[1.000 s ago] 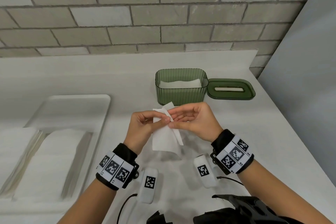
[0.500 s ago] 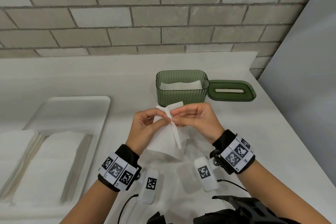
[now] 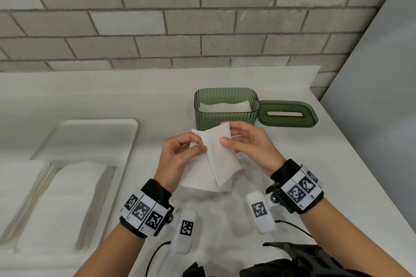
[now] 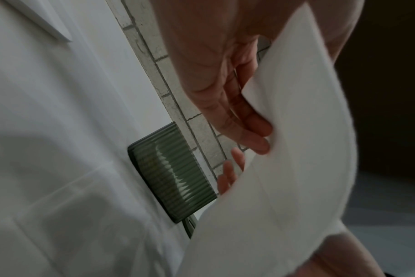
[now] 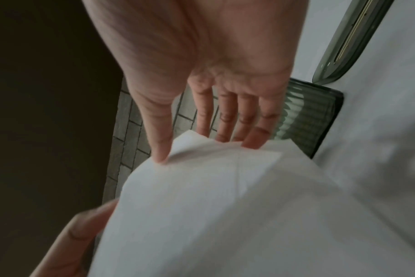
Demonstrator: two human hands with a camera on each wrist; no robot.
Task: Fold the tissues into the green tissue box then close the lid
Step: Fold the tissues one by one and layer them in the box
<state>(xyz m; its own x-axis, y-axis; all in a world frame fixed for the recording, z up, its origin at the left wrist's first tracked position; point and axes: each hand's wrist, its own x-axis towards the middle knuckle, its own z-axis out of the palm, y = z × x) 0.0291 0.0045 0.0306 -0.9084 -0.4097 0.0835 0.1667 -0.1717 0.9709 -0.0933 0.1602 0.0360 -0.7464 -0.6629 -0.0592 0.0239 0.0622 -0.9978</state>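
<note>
Tissue (image 3: pixel 216 159) hangs between my two hands above the worktop (image 3: pixel 337 177), nearer to me than the box. My left hand (image 3: pixel 177 159) pinches its left top corner between thumb and curled fingers. My right hand (image 3: pixel 249 144) holds the right flap with the thumb on the front and the fingers behind the sheet. Half a second ago my hands were close together with the flap still narrow at the crease; now they have drawn apart and the flap has swung open wide to the right, showing a crease down the middle. To my left, the white tray (image 3: pixel 94 128) with its stacks of tissues (image 3: pixel 56 204) lies where it was. Farther back, the green tissue box (image 3: pixel 225 108) stands open with white tissues inside, unchanged, and its lid (image 3: pixel 288 114) lies flat on the worktop just to the right of it, touching or nearly so.
</note>
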